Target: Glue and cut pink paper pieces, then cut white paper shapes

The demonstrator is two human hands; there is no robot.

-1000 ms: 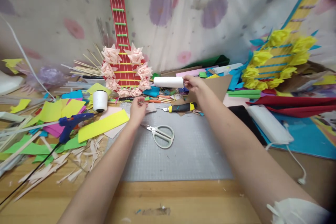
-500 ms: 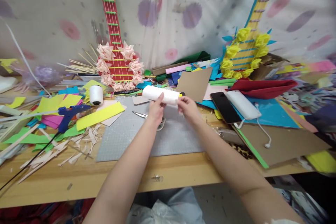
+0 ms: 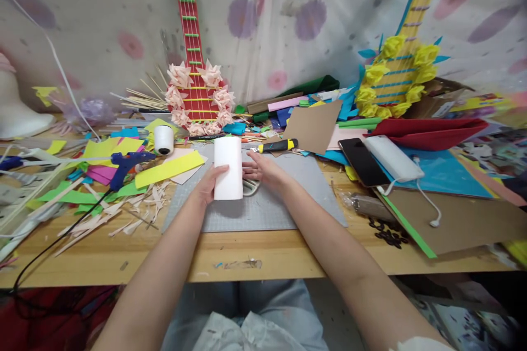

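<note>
A white paper roll (image 3: 228, 169) stands upright above the grey cutting mat (image 3: 272, 211). My left hand (image 3: 209, 184) grips it from the left side, thumb across its front and the other fingers hidden behind. My right hand (image 3: 265, 171) is just right of the roll, fingers stretched and apart, holding nothing. Behind the roll and my right fingers, a pair of scissors (image 3: 251, 188) lies on the mat, with only the handle loops showing. Beyond my right hand rests a yellow-and-black utility knife (image 3: 278, 146).
To the left are a blue glue gun (image 3: 125, 169), a yellow strip (image 3: 168, 170) and paper scraps. A red paper guitar (image 3: 197, 104) and a yellow one (image 3: 395, 79) lean at the back. At right lie a phone (image 3: 362, 162) and a white power bank (image 3: 393, 158).
The roll has turned from lying sideways to upright and come lower and nearer. My right hand has let go of its end and opened. The view has shifted slightly left.
</note>
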